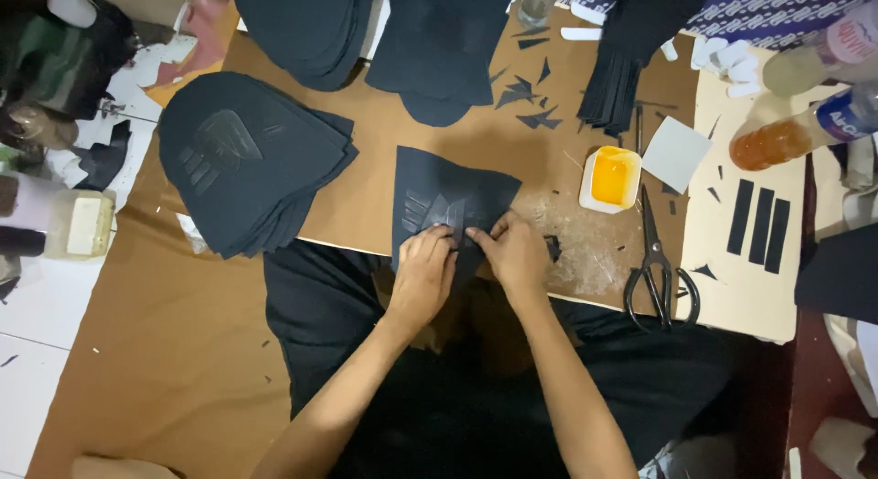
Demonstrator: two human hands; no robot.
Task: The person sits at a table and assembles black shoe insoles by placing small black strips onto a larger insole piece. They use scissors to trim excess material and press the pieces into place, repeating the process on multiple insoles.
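A dark fabric panel (pixel 439 191) with a striped emblem lies on the brown cardboard board (pixel 366 204) in front of me. My left hand (pixel 422 270) rests on the panel's near edge, fingertips pressing beside the emblem. Touching it from the right, my right hand (pixel 514 250) pinches the panel's lower edge with its fingers closed on the fabric. Both forearms reach up from the bottom of the view over my dark-clothed lap.
Stacks of cut dark panels lie at left (pixel 251 159) and at the top (pixel 439 49). To the right sit a small tray of yellow glue (pixel 611 179), black scissors (pixel 657 269), a grey square (pixel 675 153), three black strips (pixel 759 221) and bottles (pixel 796 136). Offcuts litter the board.
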